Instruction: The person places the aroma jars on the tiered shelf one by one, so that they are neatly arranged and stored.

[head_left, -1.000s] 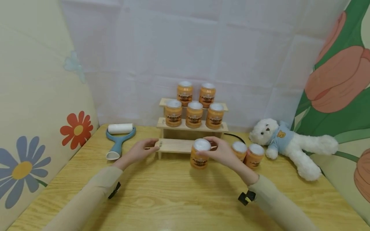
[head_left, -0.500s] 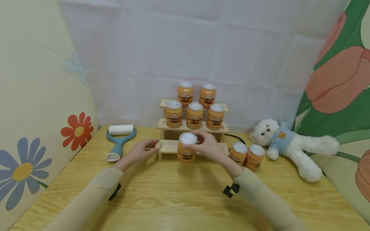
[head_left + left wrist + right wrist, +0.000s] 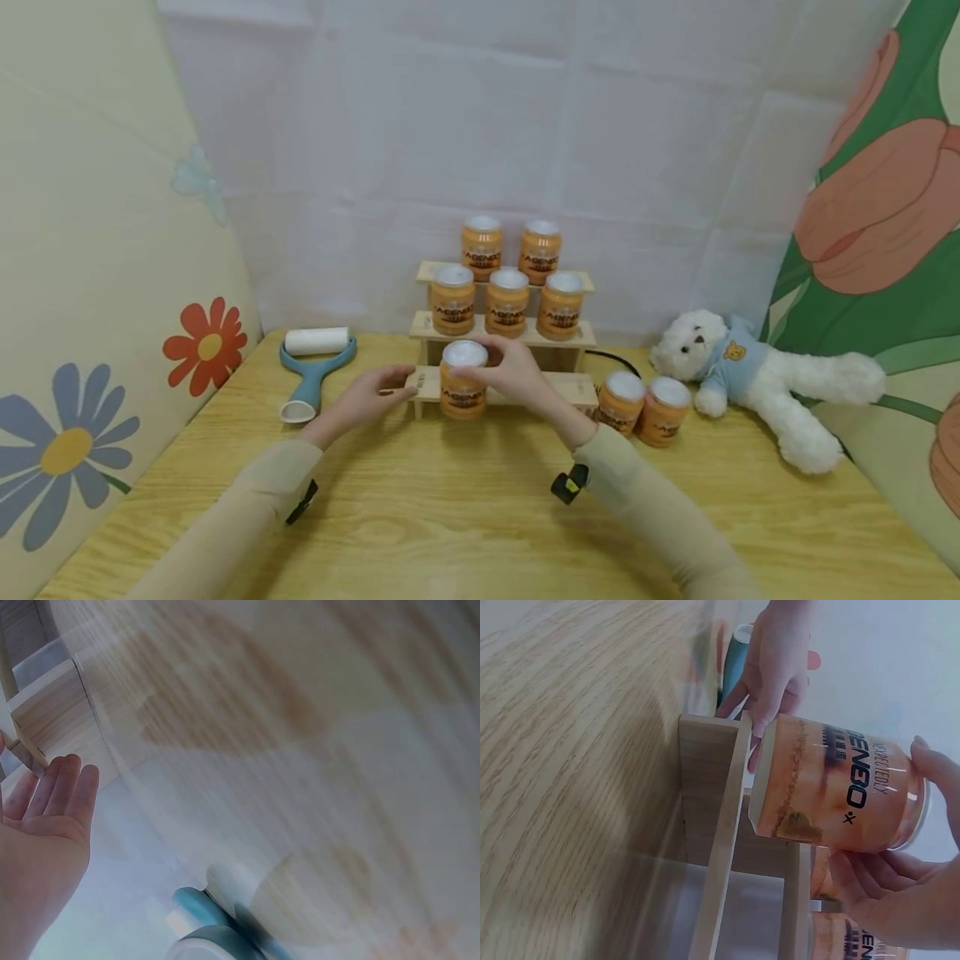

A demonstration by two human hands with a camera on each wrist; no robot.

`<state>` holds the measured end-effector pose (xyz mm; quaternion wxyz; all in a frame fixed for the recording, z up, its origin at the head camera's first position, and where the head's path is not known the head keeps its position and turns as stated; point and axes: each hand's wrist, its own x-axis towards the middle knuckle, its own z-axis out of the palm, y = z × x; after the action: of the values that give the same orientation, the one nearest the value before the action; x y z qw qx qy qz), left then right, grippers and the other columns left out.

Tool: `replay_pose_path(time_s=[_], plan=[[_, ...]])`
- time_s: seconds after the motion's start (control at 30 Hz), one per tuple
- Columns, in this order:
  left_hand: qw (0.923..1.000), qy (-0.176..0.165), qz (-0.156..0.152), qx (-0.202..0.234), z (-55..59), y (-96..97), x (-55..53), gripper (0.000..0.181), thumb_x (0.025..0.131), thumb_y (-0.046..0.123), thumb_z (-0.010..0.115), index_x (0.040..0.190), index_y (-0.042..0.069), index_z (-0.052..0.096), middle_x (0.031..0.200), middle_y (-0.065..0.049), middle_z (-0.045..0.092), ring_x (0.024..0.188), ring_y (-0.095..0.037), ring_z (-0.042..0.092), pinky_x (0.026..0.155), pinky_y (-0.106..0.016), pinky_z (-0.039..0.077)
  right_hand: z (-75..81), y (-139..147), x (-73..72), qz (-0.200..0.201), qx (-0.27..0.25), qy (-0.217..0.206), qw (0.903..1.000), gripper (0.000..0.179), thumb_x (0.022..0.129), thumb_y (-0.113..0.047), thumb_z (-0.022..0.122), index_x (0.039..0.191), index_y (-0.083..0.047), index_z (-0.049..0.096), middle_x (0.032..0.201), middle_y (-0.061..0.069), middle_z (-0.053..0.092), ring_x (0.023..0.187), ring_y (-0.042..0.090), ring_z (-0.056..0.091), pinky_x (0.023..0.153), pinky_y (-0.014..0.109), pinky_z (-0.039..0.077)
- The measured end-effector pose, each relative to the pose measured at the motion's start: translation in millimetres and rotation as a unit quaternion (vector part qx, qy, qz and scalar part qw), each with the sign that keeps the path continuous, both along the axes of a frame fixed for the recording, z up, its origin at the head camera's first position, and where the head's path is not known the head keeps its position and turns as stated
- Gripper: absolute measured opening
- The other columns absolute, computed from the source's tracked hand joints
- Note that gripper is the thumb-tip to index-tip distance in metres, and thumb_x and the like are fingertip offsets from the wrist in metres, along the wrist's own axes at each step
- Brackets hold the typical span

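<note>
My right hand (image 3: 510, 371) grips an orange can (image 3: 462, 392) with a pale lid, thumb and fingers on opposite sides near its top. Upright, it overlaps the left part of the bottom step of a wooden tiered stand (image 3: 558, 386). The right wrist view shows the base of the can (image 3: 840, 787) close over the step's board (image 3: 724, 847). My left hand (image 3: 371, 398) holds the left end of that step, thumb at the front corner and fingers behind. In the left wrist view, fingertips (image 3: 69, 769) meet the wooden end piece (image 3: 56, 712).
Three matching cans (image 3: 506, 304) line the middle step, with two more (image 3: 482, 248) on top. Two cans (image 3: 620, 402) stand on the table right of the stand. A white teddy bear (image 3: 738, 354) lies far right; a blue-handled lint roller (image 3: 311, 371) lies left.
My right hand has carried the can leftward along the bottom step, from its right half to its left part. My left hand has stayed at the stand's end.
</note>
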<state>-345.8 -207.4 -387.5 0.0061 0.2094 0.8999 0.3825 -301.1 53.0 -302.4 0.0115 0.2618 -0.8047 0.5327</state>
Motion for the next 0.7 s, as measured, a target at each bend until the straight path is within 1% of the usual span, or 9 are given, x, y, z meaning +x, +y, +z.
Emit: replay_pose_path(time_s=[0.07, 0.17, 0.3, 0.33, 0.5, 0.6, 0.7], plan=[[1.0, -0.002, -0.001, 0.002, -1.5, 1.7, -0.1, 0.06, 0.094, 0.039, 0.055, 0.139, 0.002, 0.043, 0.134, -0.021, 0.052, 0.122, -0.038, 0.051, 0.098, -0.049, 0.046, -0.6, -1.0, 0.5, -0.002, 0.003, 0.001, 1.0, 0.046, 0.083, -0.013, 0.072, 0.124, 0.001, 0.058, 0.11, 0.02, 0.065, 0.09, 0.02, 0.062, 0.07, 0.021, 0.052], [1.0, 0.001, -0.005, -0.001, -3.3, 3.3, 0.4, 0.059, 0.095, 0.038, 0.054, 0.14, 0.001, 0.042, 0.134, -0.022, 0.051, 0.121, -0.038, 0.051, 0.098, -0.049, 0.046, -13.2, -2.1, -10.5, -0.006, 0.001, 0.001, 1.0, 0.046, 0.083, -0.016, 0.072, 0.124, -0.001, 0.059, 0.11, 0.018, 0.065, 0.091, 0.02, 0.062, 0.071, 0.022, 0.052], [0.9999, 0.007, -0.004, -0.006, -4.2, 3.8, 0.3, 0.058, 0.095, 0.037, 0.054, 0.139, 0.0, 0.043, 0.133, -0.023, 0.052, 0.121, -0.04, 0.05, 0.099, -0.05, 0.045, -28.7, -5.3, -26.5, -0.016, -0.001, 0.001, 0.9999, 0.047, 0.081, -0.021, 0.075, 0.123, -0.007, 0.06, 0.11, 0.013, 0.066, 0.093, 0.02, 0.062, 0.073, 0.024, 0.052], [0.9999, 0.008, -0.001, -0.007, -4.2, 3.7, 0.2, 0.058, 0.095, 0.037, 0.054, 0.139, 0.0, 0.043, 0.133, -0.024, 0.052, 0.121, -0.04, 0.05, 0.099, -0.05, 0.045, -30.3, -6.4, -28.8, -0.017, -0.002, 0.001, 0.9998, 0.047, 0.081, -0.023, 0.075, 0.123, -0.008, 0.06, 0.11, 0.012, 0.066, 0.094, 0.02, 0.062, 0.074, 0.025, 0.053], [0.9998, 0.012, 0.004, -0.012, -3.4, 2.4, -1.0, 0.059, 0.095, 0.038, 0.054, 0.139, 0.0, 0.043, 0.132, -0.024, 0.052, 0.121, -0.04, 0.051, 0.099, -0.05, 0.045, -31.4, -10.4, -35.9, -0.022, -0.001, -0.002, 0.9998, 0.047, 0.08, -0.028, 0.076, 0.121, -0.012, 0.06, 0.11, 0.007, 0.066, 0.095, 0.016, 0.062, 0.077, 0.026, 0.054], [0.9998, 0.012, 0.002, -0.013, -2.4, 1.5, -1.6, 0.059, 0.095, 0.038, 0.053, 0.139, -0.001, 0.042, 0.132, -0.025, 0.052, 0.12, -0.04, 0.051, 0.098, -0.05, 0.045, -30.8, -11.9, -39.2, -0.026, 0.003, -0.003, 0.9997, 0.046, 0.08, -0.028, 0.076, 0.121, -0.013, 0.06, 0.11, 0.005, 0.065, 0.096, 0.015, 0.062, 0.078, 0.027, 0.053], [0.9999, 0.009, 0.006, -0.007, -2.1, 1.3, -2.1, 0.06, 0.095, 0.039, 0.054, 0.139, 0.0, 0.043, 0.133, -0.024, 0.051, 0.121, -0.04, 0.05, 0.098, -0.051, 0.045, -31.0, -14.0, -42.4, -0.031, 0.01, 0.005, 0.9995, 0.046, 0.08, -0.03, 0.075, 0.12, -0.014, 0.06, 0.109, 0.004, 0.066, 0.096, 0.014, 0.062, 0.078, 0.027, 0.053]])
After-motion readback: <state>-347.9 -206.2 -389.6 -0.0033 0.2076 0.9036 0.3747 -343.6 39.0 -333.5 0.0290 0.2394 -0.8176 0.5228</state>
